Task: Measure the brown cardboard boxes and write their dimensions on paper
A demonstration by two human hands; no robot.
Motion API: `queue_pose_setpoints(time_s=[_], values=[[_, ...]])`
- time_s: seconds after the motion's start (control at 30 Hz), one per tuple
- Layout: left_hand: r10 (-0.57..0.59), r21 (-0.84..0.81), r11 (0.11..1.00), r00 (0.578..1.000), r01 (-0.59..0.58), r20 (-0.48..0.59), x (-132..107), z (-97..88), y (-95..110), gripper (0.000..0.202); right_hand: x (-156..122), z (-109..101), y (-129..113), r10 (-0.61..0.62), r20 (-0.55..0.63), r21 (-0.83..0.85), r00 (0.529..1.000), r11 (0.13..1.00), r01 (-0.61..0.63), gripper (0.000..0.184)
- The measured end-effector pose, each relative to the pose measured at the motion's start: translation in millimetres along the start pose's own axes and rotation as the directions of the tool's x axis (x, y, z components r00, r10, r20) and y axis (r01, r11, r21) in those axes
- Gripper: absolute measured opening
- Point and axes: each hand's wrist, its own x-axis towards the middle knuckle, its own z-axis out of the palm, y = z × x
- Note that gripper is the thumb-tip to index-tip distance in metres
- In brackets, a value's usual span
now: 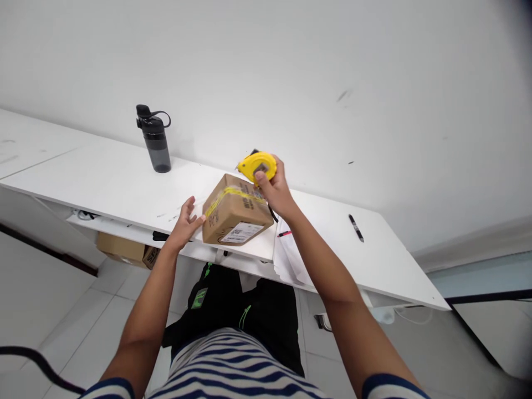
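A brown cardboard box (235,219) with yellow tape and a white shipping label rests on the white table in front of me. Over its far right corner, my right hand (274,185) grips a yellow tape measure (257,165), thumb across its side. A dark strap hangs below that hand. Beside the box's left face is my left hand (185,226), fingers spread, with the thumb at the box's edge; whether it presses on the box I cannot tell.
A dark water bottle (155,141) stands at the back left against the wall. White paper (293,257) and a red pen (284,234) lie right of the box. A black marker (356,228) is farther right. Another cardboard box (124,250) sits beneath the table's left part.
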Motion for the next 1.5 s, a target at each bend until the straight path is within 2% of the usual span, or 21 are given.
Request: queue_pose_setpoints(time_s=[0.07,0.13,0.17,0.23,0.3,0.37,0.53,0.67,0.77,0.83,1.03,1.13,1.27,1.5], values=[[0.003,0.08,0.997,0.994,0.006,-0.112,-6.8,-4.1,10.2,0.079,0.2,9.9,-5.3,-0.003,0.154,-0.078,0.988,0.997,0.015,0.075],[0.025,0.027,0.999,0.983,-0.021,-0.183,-14.4,2.4,25.5,0.063,-0.7,18.0,-12.8,0.035,0.293,-0.192,0.956,0.981,0.023,0.074],[0.048,-0.016,0.999,0.981,-0.052,-0.188,-18.0,8.2,33.9,0.059,-1.2,21.1,-17.3,0.058,0.343,-0.243,0.938,0.97,0.029,0.073],[0.11,-0.048,0.992,0.985,-0.117,-0.131,-23.4,22.4,49.0,0.061,-1.4,25.2,-26.7,0.077,0.41,-0.308,0.909,0.95,0.058,0.071],[0.146,-0.033,0.989,0.989,-0.147,-0.039,-25.4,36.2,58.6,0.07,0.2,27.9,-35.0,0.077,0.45,-0.353,0.89,0.93,0.099,0.07],[0.147,-0.026,0.989,0.989,-0.147,-0.003,-25.2,46.6,61.5,0.079,3.1,30.2,-40.7,0.088,0.467,-0.408,0.88,0.904,0.127,0.07],[0.171,-0.018,0.985,0.985,-0.172,-0.017,-25.8,54.1,55.5,0.083,8.9,33.3,-43.5,0.106,0.476,-0.464,0.873,0.874,0.147,0.067],[0.201,0.036,0.979,0.973,-0.199,-0.112,-29.3,57.5,55.9,0.073,9.2,29.7,-44.7,0.085,0.485,-0.468,0.87,0.866,0.176,0.066],[0.188,0.076,0.981,0.964,-0.177,-0.186,-30.9,62.0,58.2,0.062,4.1,18.6,-48.0,0.116,0.497,-0.496,0.86,0.852,0.171,0.064],[0.198,0.104,0.978,0.957,-0.179,-0.212,-31.1,63.8,59.3,0.056,-3.6,3.6,-48.9,0.141,0.494,-0.522,0.858,0.837,0.163,0.064],[0.272,0.196,0.953,0.937,-0.231,-0.22,-28.0,63.1,59.8,0.05,-39.4,-66.9,-33.0,0.23,0.424,-0.555,0.876,0.83,0.051,0.061],[0.283,0.233,0.944,0.934,-0.233,-0.215,-25.6,61.1,59.7,0.049,-53.0,-89.9,-18.4,0.261,0.38,-0.538,0.888,0.843,-0.018,0.057],[0.317,0.288,0.923,0.928,-0.254,-0.197,-22.8,57.4,58.8,0.05,-58.3,-97.1,-5.8,0.22,0.379,-0.467,0.899,0.884,-0.02,0.057],[0.306,0.315,0.918,0.937,-0.243,-0.169,-22.3,52.3,57.7,0.055,-46.6,-91.4,-4.3,0.168,0.351,-0.446,0.921,0.895,0.007,0.06]])
